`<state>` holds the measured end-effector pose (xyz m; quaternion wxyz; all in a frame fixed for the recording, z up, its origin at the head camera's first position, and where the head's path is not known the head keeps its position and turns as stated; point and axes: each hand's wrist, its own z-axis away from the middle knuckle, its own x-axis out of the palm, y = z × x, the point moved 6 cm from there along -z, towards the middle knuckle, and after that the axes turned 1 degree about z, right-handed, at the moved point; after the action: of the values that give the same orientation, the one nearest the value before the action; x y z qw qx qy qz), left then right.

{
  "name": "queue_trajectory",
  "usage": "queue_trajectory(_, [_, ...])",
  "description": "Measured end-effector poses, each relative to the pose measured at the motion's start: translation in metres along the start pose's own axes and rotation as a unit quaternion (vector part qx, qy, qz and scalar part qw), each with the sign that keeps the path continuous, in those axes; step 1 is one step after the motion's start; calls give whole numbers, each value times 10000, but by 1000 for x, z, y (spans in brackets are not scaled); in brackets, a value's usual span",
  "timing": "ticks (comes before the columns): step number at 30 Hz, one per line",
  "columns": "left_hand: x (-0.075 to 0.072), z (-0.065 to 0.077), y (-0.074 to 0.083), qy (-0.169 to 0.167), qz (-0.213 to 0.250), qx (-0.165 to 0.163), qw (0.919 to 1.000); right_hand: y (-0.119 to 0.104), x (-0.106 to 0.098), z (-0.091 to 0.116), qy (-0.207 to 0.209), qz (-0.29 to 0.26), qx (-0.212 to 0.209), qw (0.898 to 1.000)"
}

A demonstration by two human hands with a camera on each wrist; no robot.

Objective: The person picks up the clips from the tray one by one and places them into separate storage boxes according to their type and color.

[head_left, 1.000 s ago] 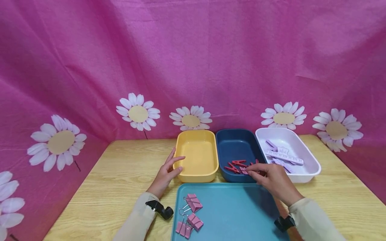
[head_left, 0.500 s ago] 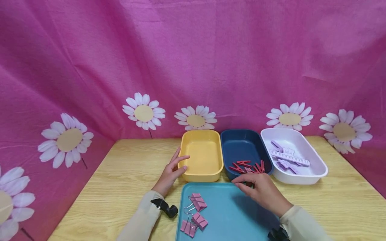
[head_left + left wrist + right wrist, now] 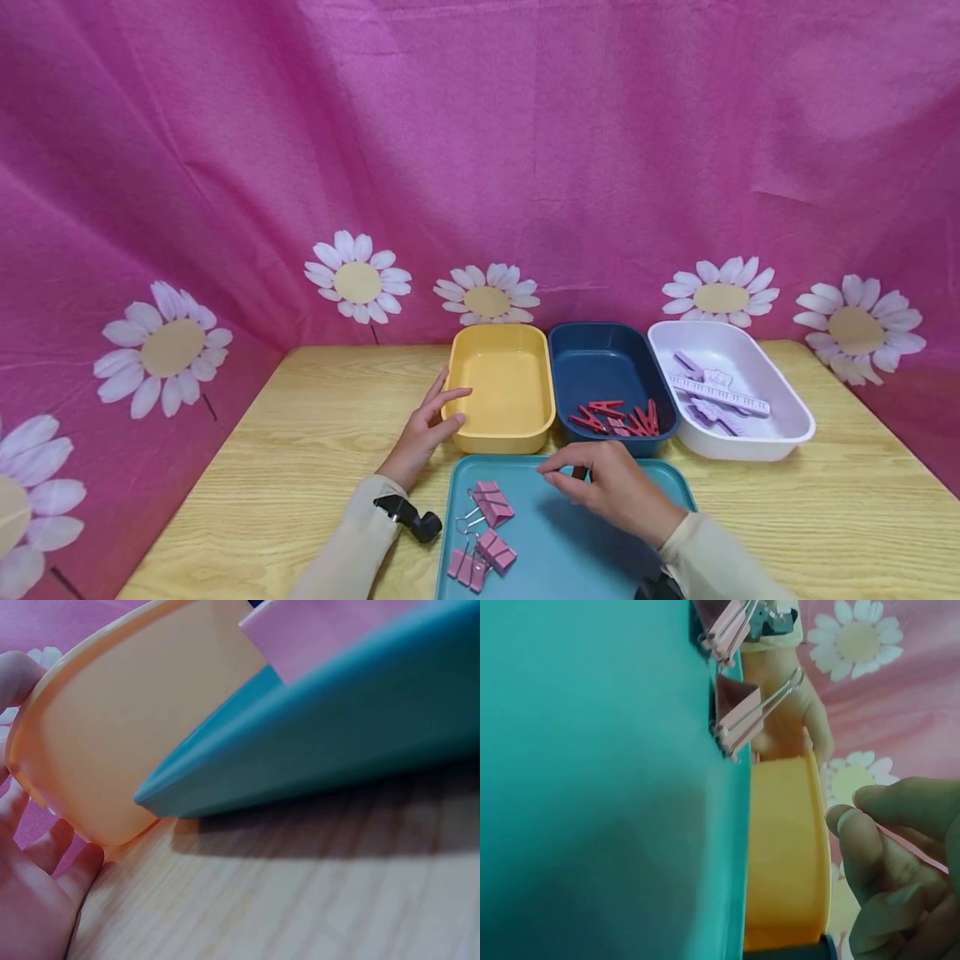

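Note:
My left hand [image 3: 422, 432] rests against the left side of the yellow bin [image 3: 459, 442], its straight fingers touching the rim. In the left wrist view, fingertips [image 3: 86, 862] lie along the bin's outer wall. Above the teal tray [image 3: 540, 542] hovers my right hand [image 3: 611, 487], thumb and forefinger loosely bent close together. The right wrist view shows nothing between those fingertips [image 3: 851, 825]. On the tray's left side lie three pink binder clips, the nearest to the bins being one binder clip [image 3: 492, 502] with silver wire handles.
Right of the yellow bin stands a navy bin [image 3: 600, 375] holding several red clothespins [image 3: 588, 421] and a small pink clip [image 3: 618, 427]. Farther right, a white bin [image 3: 795, 417] contains several lilac clips, including a long piano-key one [image 3: 720, 394]. A pink flowered cloth [image 3: 480, 167] hangs behind.
My right hand has drawn back from the clips in the navy bin and moved left over the teal tray. The left hand keeps its place on the yellow bin.

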<state>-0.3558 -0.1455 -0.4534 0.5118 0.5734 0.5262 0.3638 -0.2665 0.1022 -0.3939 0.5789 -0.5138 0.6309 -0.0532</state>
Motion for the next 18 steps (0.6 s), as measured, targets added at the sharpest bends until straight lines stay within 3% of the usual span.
queue_trajectory(6, [-1,0,0,-74,22,54,10000,-10,15,-10,-206,33,-26,9998])
queue_trajectory(14, [-3,1,2,-85,27,138,9999,-30,42,-17,-898,-213,-157,9956])
queue_trajectory(18, [-1,-1,0,-154,115,137,9997,-35,53,-12,-1253,-357,-437,9905])
